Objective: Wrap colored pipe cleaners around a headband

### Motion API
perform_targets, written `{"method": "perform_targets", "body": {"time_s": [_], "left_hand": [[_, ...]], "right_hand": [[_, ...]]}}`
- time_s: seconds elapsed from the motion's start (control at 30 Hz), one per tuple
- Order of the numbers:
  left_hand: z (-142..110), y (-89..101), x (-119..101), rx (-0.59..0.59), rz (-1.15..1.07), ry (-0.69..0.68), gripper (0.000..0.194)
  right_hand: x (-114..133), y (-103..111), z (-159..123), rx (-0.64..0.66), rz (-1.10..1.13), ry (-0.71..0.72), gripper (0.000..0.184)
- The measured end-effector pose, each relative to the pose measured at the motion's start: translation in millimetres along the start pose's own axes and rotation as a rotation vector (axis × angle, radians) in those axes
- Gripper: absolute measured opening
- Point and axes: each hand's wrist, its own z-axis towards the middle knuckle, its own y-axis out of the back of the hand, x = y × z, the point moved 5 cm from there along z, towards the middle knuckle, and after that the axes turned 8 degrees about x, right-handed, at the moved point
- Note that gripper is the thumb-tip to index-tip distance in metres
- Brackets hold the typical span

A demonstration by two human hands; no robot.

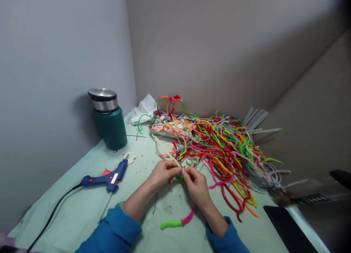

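My left hand (163, 173) and my right hand (196, 183) meet over the pale green table cover (82, 209), fingers pinched together on a thin pale headband (168, 153) that arcs up and away from them. A bit of green pipe cleaner (179, 177) shows between the two hands. A big tangle of coloured pipe cleaners (225, 150) lies just beyond and right of my hands. A green and pink pipe cleaner piece (178, 221) rests between my blue sleeves.
A blue glue gun (105, 178) with a black cord lies at left. A dark green flask (109, 119) stands by the wall. A tray of shells (171, 128), white tissue (145, 107), grey glue sticks (257, 117) and a black object (285, 223) lie around.
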Motion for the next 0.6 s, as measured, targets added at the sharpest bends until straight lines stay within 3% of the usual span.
{"method": "perform_targets", "body": {"time_s": [0.13,0.37,0.6], "left_hand": [[1,6.8,1,-0.089,0.018,0.022,0.027],[2,21.3,0,-0.165,0.008,0.013,0.029],[-2,19.7,0,-0.149,0.165,0.124,0.029]], "right_hand": [[6,2,0,0.037,-0.126,0.077,0.020],[9,3,-4,0.117,-0.622,0.182,0.007],[12,-2,-3,0.124,-0.738,0.191,0.010]]}}
